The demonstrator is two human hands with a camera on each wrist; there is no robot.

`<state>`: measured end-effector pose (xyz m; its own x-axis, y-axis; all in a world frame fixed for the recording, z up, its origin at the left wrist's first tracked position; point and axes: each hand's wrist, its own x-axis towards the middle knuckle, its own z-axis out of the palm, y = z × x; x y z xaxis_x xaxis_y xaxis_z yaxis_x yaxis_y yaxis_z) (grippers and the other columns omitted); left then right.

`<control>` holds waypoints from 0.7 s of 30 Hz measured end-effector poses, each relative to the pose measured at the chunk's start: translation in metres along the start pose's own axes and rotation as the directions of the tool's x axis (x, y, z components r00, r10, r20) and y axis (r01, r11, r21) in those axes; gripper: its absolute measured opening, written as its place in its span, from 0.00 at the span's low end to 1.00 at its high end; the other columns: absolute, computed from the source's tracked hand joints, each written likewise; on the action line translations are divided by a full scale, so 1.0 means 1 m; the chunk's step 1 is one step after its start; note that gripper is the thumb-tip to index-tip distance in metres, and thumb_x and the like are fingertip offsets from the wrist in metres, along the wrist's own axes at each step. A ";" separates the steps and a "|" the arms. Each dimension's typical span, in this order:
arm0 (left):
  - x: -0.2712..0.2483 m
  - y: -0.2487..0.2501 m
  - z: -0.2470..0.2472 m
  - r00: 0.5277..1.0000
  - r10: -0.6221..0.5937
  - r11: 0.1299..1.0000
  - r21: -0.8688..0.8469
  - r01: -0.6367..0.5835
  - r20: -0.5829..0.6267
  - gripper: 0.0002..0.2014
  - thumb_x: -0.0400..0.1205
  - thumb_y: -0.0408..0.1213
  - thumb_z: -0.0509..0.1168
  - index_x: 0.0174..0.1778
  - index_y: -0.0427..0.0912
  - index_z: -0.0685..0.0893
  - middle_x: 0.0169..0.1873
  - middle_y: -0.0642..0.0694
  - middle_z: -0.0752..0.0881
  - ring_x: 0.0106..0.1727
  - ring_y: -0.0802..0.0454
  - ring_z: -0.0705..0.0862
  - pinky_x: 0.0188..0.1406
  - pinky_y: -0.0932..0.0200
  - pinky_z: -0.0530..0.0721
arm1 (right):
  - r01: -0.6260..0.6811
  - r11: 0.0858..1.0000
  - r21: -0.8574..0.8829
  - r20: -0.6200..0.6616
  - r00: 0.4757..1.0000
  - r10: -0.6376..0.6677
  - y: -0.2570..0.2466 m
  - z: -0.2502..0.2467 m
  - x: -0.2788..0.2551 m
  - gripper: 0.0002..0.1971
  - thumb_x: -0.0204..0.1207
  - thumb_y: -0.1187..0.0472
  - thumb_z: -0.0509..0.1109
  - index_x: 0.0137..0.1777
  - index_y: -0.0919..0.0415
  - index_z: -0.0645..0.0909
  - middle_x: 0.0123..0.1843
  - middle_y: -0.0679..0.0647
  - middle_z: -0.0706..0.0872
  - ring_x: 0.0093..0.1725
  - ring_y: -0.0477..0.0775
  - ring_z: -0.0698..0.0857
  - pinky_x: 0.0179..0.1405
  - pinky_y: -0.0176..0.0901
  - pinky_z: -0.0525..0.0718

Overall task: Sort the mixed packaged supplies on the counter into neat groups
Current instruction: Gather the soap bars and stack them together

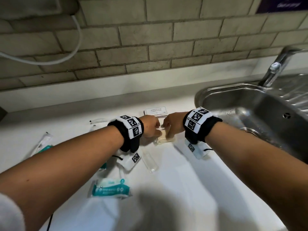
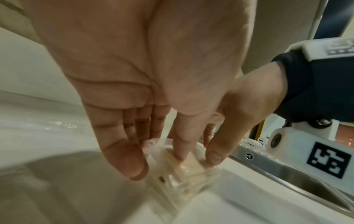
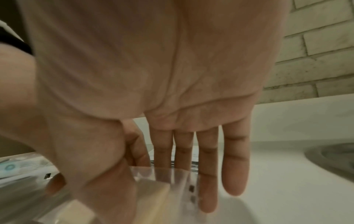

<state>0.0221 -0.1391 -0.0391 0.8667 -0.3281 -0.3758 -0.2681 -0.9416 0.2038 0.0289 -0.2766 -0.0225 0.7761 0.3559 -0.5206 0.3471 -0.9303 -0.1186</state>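
The left hand [image 1: 150, 126] and right hand [image 1: 173, 124] each pinch, thumb against near-straight fingers, the clear-wrapped soap bars [image 1: 164, 139] on the white counter [image 1: 183, 180], just in front of the shampoo sachets [image 1: 155, 111]. Squaring the edges calls for light, even pressure from both sides, since the slick film probably slides. The knuckles hide how many bars are stacked, and blur in the wrist views makes the printing unreadable.

Left hand [image 1: 150, 127], right hand [image 1: 173, 124]; close together

Bare counter [image 1: 183, 189] lies open nearest the viewer; a sink [image 1: 208, 90] bounds the right, a wipe pack [image 1: 110, 189] blocks the left.
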 end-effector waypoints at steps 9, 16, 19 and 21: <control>-0.017 0.002 0.010 0.999 0.044 0.995 -0.095 -0.044 0.003 0.18 0.72 0.47 0.72 0.56 0.45 0.85 0.45 0.48 0.88 0.45 0.49 0.84 0.46 0.56 0.82 | 0.029 0.997 0.073 -0.072 0.997 -0.023 0.008 0.015 -0.016 0.24 0.64 0.54 0.81 0.60 0.59 0.84 0.55 0.52 0.87 0.53 0.57 0.84 0.51 0.45 0.82; -0.025 -0.004 0.010 0.972 0.197 0.980 0.000 -0.198 -0.126 0.16 0.77 0.43 0.70 0.58 0.44 0.80 0.54 0.45 0.76 0.53 0.46 0.80 0.51 0.57 0.77 | 0.114 0.986 0.119 -0.286 0.955 -0.076 0.006 0.019 -0.025 0.17 0.65 0.59 0.79 0.52 0.55 0.79 0.56 0.53 0.80 0.48 0.54 0.79 0.43 0.43 0.76; -0.026 -0.005 0.016 0.975 0.184 0.983 0.028 -0.182 -0.123 0.18 0.76 0.46 0.69 0.59 0.46 0.79 0.53 0.47 0.75 0.53 0.46 0.80 0.55 0.52 0.80 | 0.076 0.993 0.090 -0.245 0.968 -0.052 0.002 0.024 -0.024 0.23 0.65 0.56 0.80 0.58 0.53 0.78 0.58 0.51 0.79 0.49 0.53 0.79 0.44 0.44 0.76; -0.026 -0.003 0.021 0.980 0.169 0.985 0.040 -0.166 -0.100 0.21 0.75 0.48 0.70 0.62 0.47 0.78 0.51 0.49 0.74 0.52 0.46 0.81 0.55 0.52 0.81 | 0.053 0.996 0.077 -0.189 0.981 -0.038 -0.001 0.029 -0.020 0.25 0.65 0.55 0.80 0.62 0.52 0.77 0.58 0.50 0.83 0.52 0.54 0.83 0.48 0.45 0.80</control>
<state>-0.0083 -0.1290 -0.0494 0.8464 -0.4736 -0.2434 -0.4251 -0.8762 0.2270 -0.0025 -0.2852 -0.0365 0.8481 0.4011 -0.3461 0.3461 -0.9141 -0.2113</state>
